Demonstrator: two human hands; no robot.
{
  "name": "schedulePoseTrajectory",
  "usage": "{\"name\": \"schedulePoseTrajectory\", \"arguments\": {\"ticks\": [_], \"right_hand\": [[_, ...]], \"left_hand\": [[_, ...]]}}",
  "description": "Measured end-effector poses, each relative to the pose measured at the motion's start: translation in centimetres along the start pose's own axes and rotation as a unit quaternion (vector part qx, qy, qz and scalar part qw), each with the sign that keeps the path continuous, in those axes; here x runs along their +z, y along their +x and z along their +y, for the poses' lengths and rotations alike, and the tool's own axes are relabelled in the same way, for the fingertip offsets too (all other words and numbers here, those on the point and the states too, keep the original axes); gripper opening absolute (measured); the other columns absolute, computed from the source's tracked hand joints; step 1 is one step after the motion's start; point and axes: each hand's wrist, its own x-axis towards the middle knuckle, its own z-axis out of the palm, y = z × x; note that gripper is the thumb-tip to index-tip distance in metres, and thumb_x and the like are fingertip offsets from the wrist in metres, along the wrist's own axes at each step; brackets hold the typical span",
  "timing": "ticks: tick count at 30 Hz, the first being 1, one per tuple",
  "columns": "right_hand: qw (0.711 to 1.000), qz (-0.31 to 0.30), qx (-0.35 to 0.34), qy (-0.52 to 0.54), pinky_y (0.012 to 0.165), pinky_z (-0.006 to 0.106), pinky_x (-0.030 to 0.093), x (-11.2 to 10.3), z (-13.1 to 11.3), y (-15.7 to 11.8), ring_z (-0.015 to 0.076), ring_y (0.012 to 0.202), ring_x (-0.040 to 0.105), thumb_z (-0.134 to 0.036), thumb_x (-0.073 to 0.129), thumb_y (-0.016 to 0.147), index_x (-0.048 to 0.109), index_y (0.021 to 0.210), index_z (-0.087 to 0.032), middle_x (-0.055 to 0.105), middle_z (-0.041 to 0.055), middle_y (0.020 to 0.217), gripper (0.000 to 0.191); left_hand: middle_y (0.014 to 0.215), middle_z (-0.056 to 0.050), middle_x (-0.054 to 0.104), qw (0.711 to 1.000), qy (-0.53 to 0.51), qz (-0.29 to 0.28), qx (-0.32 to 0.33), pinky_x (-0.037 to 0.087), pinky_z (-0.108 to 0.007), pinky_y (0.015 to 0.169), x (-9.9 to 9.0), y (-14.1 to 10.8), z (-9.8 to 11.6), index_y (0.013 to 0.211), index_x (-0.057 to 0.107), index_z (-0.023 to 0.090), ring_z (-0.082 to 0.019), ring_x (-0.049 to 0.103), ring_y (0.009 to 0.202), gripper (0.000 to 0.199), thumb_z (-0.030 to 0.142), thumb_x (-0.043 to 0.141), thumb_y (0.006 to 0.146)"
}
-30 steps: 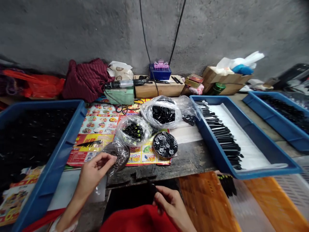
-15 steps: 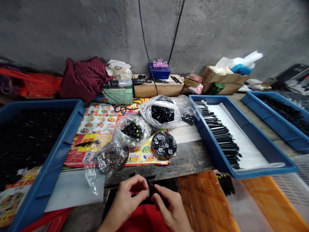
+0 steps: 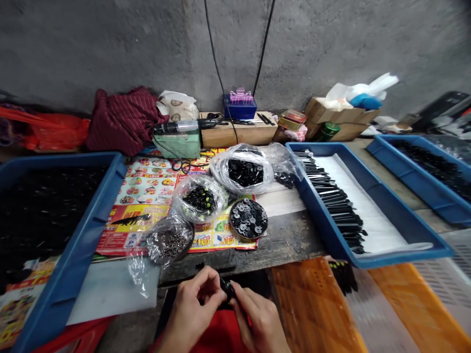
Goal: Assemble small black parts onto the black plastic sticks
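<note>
Close to my lap, a small glossy black part (image 3: 227, 289) sits between the fingertips of both hands. My left hand (image 3: 195, 304) is closed in a pinch at its left side. Thumb and fingers of my right hand (image 3: 257, 311) grip it from the right; its lower end is hidden by them. Just beyond the hands, a round dish of flat black discs (image 3: 249, 219) stands on the newspaper. To its left lie a bag of small metal screws (image 3: 172, 243) and a bag of black pieces with some yellow-green bits (image 3: 199, 200).
A larger plastic bag of black parts (image 3: 245, 169) stands behind. Blue trays flank the bench: the left tray (image 3: 79, 255) holds dark pieces, the right tray (image 3: 390, 184) a row of black strips on white lining. A power screwdriver (image 3: 182, 126) rests on a green box (image 3: 176, 147).
The black part has tilted and shows more between my fingertips. My right fingers have drawn closer together around it. The view has shifted slightly.
</note>
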Motion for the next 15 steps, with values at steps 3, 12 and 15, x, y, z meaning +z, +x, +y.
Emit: {"name": "schedulePoseTrajectory", "arguments": {"ticks": [3, 12, 15], "right_hand": [[1.0, 0.002, 0.009, 0.02, 0.054, 0.027, 0.052, -0.04, -0.19, 0.09, 0.0209, 0.062, 0.067, -0.011, 0.037, 0.095, 0.054, 0.125, -0.008, 0.068, 0.0109, 0.075, 0.034], [0.979, -0.061, 0.111, 0.158, 0.057, 0.023, 0.046, -0.45, -0.52, 0.33, 0.0182, 0.064, 0.065, -0.018, 0.041, 0.095, 0.066, 0.105, -0.013, 0.068, 0.0077, 0.075, 0.027], [0.96, -0.076, 0.168, 0.209, 0.054, 0.022, 0.043, -0.61, -0.72, 0.52, 0.0165, 0.057, 0.06, -0.026, 0.046, 0.094, 0.068, 0.078, -0.015, 0.065, 0.0045, 0.063, 0.03]], "left_hand": [[0.059, 0.005, 0.054, 1.0, 0.014, 0.011, 0.02, 0.041, -0.019, 0.052, 0.06, -0.23, -0.33, 0.068, 0.054, 0.02, -0.012, 0.052, 0.053, 0.009, 0.015, 0.06, 0.072], [0.077, 0.001, 0.068, 0.993, -0.11, -0.016, -0.032, 0.051, -0.021, 0.059, -0.16, 0.05, -0.65, 0.095, 0.067, 0.021, -0.015, 0.062, 0.065, 0.031, 0.01, 0.064, 0.067], [0.087, -0.004, 0.071, 0.975, -0.194, -0.06, -0.085, 0.054, -0.024, 0.065, -0.42, 0.3, -0.1, 0.092, 0.068, 0.018, -0.019, 0.065, 0.076, 0.03, 0.011, 0.068, 0.063]]}}
